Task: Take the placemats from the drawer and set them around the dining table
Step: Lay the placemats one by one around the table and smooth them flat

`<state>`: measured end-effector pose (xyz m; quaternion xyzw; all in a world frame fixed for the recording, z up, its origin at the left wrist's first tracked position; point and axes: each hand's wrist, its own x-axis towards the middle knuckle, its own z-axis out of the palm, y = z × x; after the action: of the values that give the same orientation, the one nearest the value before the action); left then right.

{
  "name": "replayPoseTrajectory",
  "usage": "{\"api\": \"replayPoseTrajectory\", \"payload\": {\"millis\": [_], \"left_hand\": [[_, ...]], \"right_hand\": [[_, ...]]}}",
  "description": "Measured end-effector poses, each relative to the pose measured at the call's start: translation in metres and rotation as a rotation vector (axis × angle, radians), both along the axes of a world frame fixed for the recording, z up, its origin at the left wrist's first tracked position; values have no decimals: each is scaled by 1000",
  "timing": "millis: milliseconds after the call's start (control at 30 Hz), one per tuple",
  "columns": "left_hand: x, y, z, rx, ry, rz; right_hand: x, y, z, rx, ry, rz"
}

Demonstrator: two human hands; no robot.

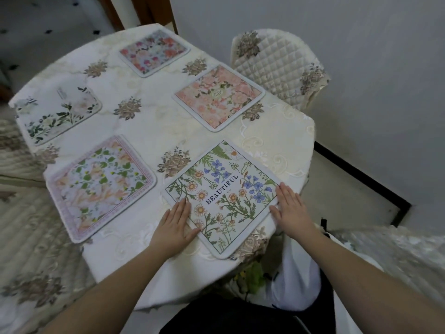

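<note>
On the near right of the round surface, a daisy-and-bluebell placemat printed with the word BEAUTIFUL lies flat on the cream embroidered tablecloth, turned at an angle to the person. Both hands are spread with straight fingers and grip nothing. The left hand presses on the mat's near-left edge, its thumb lying over the border, and the right hand rests flat against the mat's right edge, so the mat sits between the two palms.

The step in hand looks like the final squaring of this mat. To do it well, the palms should stay flat and slide the mat as one piece, turning it until its long edge follows the curve of the surface's rim, as the others do. Pressing lightly matters: the tablecloth is loose and could bunch or drag under a hard push. The near corner of the mat already reaches the rim, so it probably wants easing inward a little.

Four more placemats are already laid: a peach-and-green one just left of the hands, a white one with dark leaves at the far left, a pink-and-blue floral one at the far side, and a salmon blossom one beside a quilted chair. By that count the task looks nearly finished.
</note>
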<state>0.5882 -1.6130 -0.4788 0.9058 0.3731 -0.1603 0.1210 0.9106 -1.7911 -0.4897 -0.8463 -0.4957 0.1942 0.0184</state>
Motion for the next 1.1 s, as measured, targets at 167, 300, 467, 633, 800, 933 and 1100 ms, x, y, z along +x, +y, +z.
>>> {"api": "replayPoseTrajectory", "payload": {"millis": [167,300,467,633,800,933,1100], "left_hand": [[-2,21,9,14,-63,-36],[12,44,16,81,-302,-45],[24,70,12,113,-465,-25],[32,89,-4,137,-433,59],[40,97,-29,100,-453,127],[41,93,-37,99,-384,140],[40,95,-37,89,-343,133]], "right_hand": [[-11,14,4,86,-61,-70],[-39,45,9,153,-56,15],[-87,110,15,148,49,192],[-116,166,7,145,140,312],[-123,210,1,168,108,376],[-121,225,-6,164,61,443],[-105,234,-14,161,-31,455]]}}
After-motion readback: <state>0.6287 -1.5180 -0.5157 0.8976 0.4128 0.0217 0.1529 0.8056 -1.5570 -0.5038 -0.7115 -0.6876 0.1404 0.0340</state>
